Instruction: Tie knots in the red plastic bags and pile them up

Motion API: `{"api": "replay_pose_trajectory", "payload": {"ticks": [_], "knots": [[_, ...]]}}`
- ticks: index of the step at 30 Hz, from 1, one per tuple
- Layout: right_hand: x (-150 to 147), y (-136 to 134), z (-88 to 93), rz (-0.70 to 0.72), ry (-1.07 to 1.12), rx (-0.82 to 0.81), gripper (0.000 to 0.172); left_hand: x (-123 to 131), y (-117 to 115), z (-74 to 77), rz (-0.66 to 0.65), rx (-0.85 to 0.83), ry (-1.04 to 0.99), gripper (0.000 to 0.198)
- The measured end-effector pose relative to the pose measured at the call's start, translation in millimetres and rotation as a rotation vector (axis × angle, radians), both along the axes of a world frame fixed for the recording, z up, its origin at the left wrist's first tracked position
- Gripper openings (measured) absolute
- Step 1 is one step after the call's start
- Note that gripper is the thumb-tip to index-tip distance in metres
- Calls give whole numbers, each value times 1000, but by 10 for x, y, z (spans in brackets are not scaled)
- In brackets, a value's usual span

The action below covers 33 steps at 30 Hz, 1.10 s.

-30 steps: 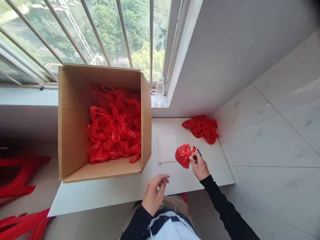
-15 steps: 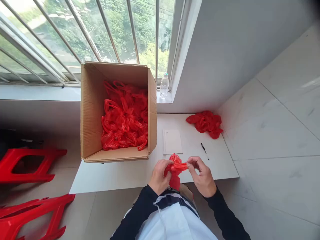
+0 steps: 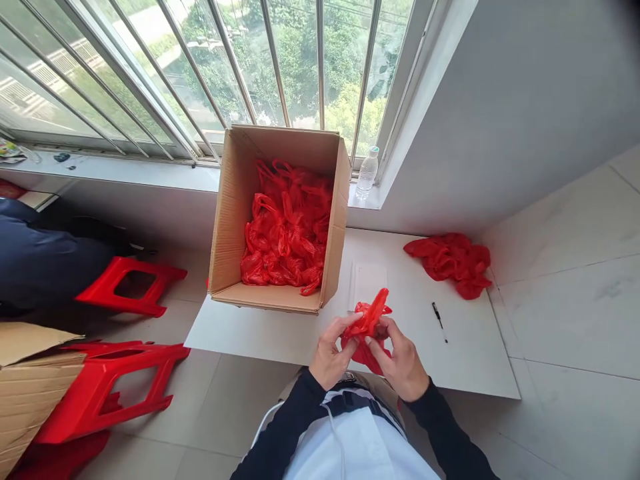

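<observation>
Between my two hands is a crumpled red plastic bag (image 3: 369, 321), held over the front edge of the white table (image 3: 260, 337). My left hand (image 3: 333, 352) pinches it from the left side. My right hand (image 3: 401, 360) grips it from the right, thumb and fingers closed on the plastic. A twisted end of the bag sticks up above my fingers. Ahead and to the left stands an open cardboard box (image 3: 280, 298), with many bundled red plastic bags (image 3: 287, 233) inside it. A white sheet of paper (image 3: 369, 279) lies just beyond my hands, partly covered by the bag.
A heap of red bags (image 3: 453, 261) lies at the table's back right, with a black pen (image 3: 439, 321) nearer me. On the windowsill stands a clear bottle (image 3: 367, 172). Red stools (image 3: 120, 387), another cardboard box (image 3: 35, 400) and a person in dark clothing (image 3: 50, 257) are at left.
My right hand has moved in close to my left, and the bag's twisted end, earlier pulled out to the right, now points upward. The view has turned left, showing more stools, a box and a person.
</observation>
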State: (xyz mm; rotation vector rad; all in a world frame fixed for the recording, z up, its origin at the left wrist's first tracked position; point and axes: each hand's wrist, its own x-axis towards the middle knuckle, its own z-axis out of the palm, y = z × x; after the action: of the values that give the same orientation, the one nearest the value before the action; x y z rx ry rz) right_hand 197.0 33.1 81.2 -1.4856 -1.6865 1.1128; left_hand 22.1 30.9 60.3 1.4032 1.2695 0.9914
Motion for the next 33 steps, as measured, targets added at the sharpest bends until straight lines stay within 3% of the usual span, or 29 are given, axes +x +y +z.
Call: {"api": "replay_pose_trajectory", "payload": {"ticks": [7, 11, 14, 17, 24, 30, 33], "knots": [[53, 44, 12, -93, -23, 8, 24, -160, -109, 44, -75, -44, 69, 45], [22, 13, -7, -115, -29, 0, 24, -190, -118, 72, -86, -38, 107, 27], [26, -4, -32, -137, -38, 4, 23, -197, -104, 85, -33, -18, 146, 13], [43, -8, -56, -179, -52, 22, 24, -206, -88, 126, 58, 8, 166, 15], [74, -6, -79, -71, -102, 25, 34, -185, -45, 265, 91, 31, 99, 14], [404, -73, -86, -346, -115, -11, 42, -171, -174, 297, 370, -1, 202, 7], [456, -129, -101, -338, -28, -179, 51, -55, -235, 270, 321, 55, 218, 35]]}}
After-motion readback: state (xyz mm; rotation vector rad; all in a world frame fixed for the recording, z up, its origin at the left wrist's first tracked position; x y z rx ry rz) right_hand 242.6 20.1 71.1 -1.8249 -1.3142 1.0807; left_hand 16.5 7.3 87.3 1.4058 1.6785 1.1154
